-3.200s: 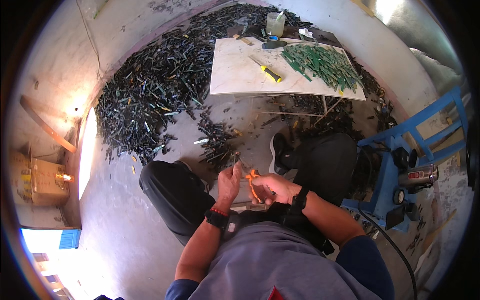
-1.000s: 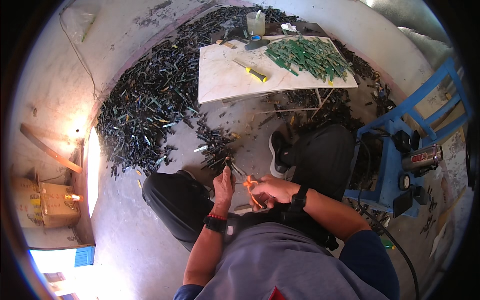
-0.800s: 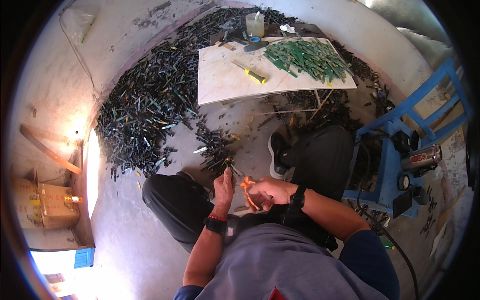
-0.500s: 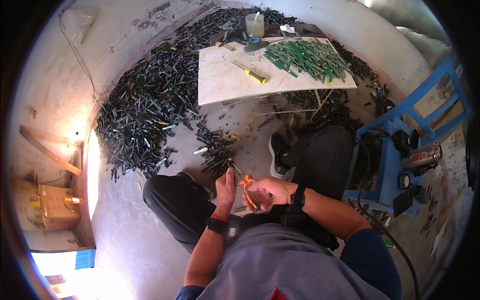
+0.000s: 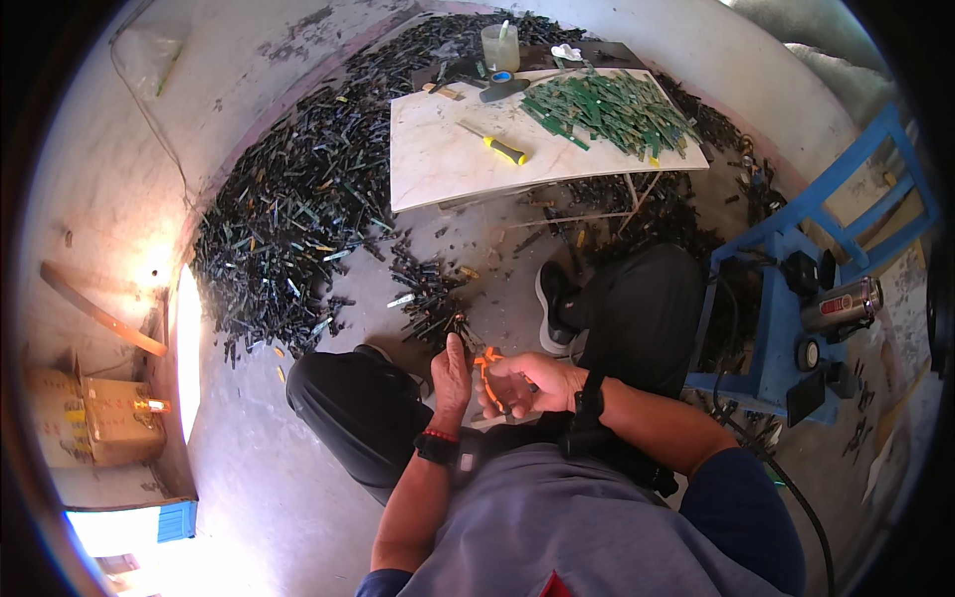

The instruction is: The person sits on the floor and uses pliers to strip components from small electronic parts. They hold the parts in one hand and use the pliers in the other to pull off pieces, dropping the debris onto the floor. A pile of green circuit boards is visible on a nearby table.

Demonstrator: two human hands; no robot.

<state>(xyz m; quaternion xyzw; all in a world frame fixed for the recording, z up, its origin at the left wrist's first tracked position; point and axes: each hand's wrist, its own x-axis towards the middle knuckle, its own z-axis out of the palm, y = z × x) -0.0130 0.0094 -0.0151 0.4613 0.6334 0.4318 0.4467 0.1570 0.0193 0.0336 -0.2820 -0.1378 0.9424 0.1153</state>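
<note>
Low in front of my lap, my right hand (image 5: 542,383) curls around an orange-handled hand tool (image 5: 487,373), which looks like pliers. Its jaws are hard to make out. Close beside it, my left hand (image 5: 451,380) is closed with the thumb pointing up and away from me. Whatever its fingers pinch is too small or hidden to name. Just beyond the left thumb, a loose heap of dark narrow strips (image 5: 428,291) lies on the floor.
A large pile of dark strips (image 5: 298,199) covers the floor at far left. A low white-topped table (image 5: 438,164) holds green circuit-board strips (image 5: 602,109), a yellow-and-black screwdriver (image 5: 505,150) and a cup (image 5: 500,48). At right, a blue chair (image 5: 766,328) carries a metal flask (image 5: 844,303).
Both hands stay close together in nearly the same place. The fingers of my right hand have shifted slightly around the orange handles, and the view has moved a little.
</note>
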